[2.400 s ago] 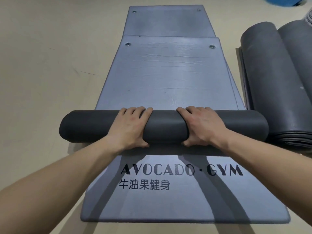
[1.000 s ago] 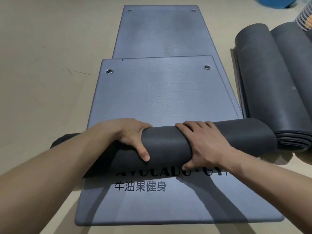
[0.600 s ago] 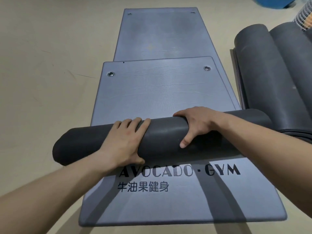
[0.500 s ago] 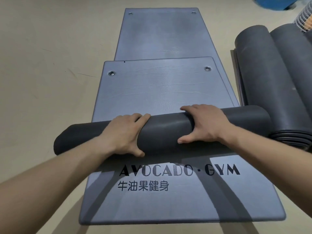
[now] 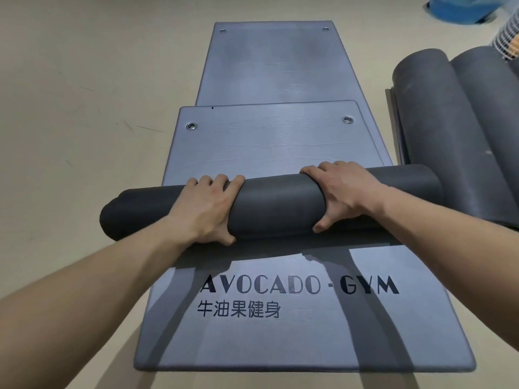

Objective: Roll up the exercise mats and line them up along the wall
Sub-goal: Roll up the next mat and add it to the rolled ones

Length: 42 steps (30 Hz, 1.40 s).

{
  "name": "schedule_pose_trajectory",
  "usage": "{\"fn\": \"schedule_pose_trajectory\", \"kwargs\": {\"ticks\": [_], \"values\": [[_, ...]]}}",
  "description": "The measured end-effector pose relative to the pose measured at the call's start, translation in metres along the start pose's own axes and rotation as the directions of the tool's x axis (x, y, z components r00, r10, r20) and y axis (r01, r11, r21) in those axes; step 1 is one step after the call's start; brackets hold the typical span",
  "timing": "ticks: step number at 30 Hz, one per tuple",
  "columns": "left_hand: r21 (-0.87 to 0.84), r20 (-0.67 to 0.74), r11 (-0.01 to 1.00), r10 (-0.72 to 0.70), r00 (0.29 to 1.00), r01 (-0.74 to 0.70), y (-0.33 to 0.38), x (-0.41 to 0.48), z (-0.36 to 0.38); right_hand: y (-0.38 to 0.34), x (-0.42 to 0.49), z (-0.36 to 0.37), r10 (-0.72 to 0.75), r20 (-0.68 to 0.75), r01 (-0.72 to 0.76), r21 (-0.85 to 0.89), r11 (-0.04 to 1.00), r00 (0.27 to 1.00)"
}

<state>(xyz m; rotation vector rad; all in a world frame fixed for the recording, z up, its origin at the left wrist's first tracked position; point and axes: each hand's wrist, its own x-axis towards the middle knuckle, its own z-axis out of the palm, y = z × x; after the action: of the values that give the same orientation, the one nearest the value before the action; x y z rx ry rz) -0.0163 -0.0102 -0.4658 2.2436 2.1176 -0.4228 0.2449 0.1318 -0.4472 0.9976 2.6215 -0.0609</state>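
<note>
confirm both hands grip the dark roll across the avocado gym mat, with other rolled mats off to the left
No: the head view shows the other rolled mats off to the right. The left hand and right hand do grip the dark roll across the Avocado Gym mat.

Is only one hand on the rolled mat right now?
No, the left hand and the right hand both grip the rolled mat.

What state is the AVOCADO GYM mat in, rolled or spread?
Spread: the AVOCADO GYM mat lies flat, print readable, under the dark roll gripped by the left hand and right hand.
</note>
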Motion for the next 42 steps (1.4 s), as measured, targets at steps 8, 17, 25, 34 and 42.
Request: {"fn": "schedule_pose_trajectory", "kwargs": {"ticks": [8,17,25,34,42], "values": [[-0.253,0.427,0.963,0.195,0.883,-0.091,-0.021,0.015,-0.015,-0.019,-0.031,0.012,-0.054,0.231,-0.015,0.286,0.958,0.971],[-0.201,0.199,0.978,0.097,0.975,-0.056,-0.014,0.014,-0.006,-0.012,-0.009,0.004,-0.016,0.207,-0.045,0.286,0.957,0.978],[-0.219,0.183,0.973,0.113,0.976,-0.072,-0.014,0.037,-0.008,-0.024,-0.028,0.043,0.072,-0.114,-0.069,0.030,0.997,0.991],[-0.020,-0.049,0.996,0.083,0.995,-0.084,0.005,0.021,0.006,-0.010,0.000,0.012,0.024,-0.001,-0.024,0.113,0.993,1.000],[-0.288,0.379,0.952,0.210,0.901,-0.101,-0.005,0.023,-0.023,-0.034,-0.041,0.012,0.000,0.093,-0.018,0.194,0.981,0.996]]}}
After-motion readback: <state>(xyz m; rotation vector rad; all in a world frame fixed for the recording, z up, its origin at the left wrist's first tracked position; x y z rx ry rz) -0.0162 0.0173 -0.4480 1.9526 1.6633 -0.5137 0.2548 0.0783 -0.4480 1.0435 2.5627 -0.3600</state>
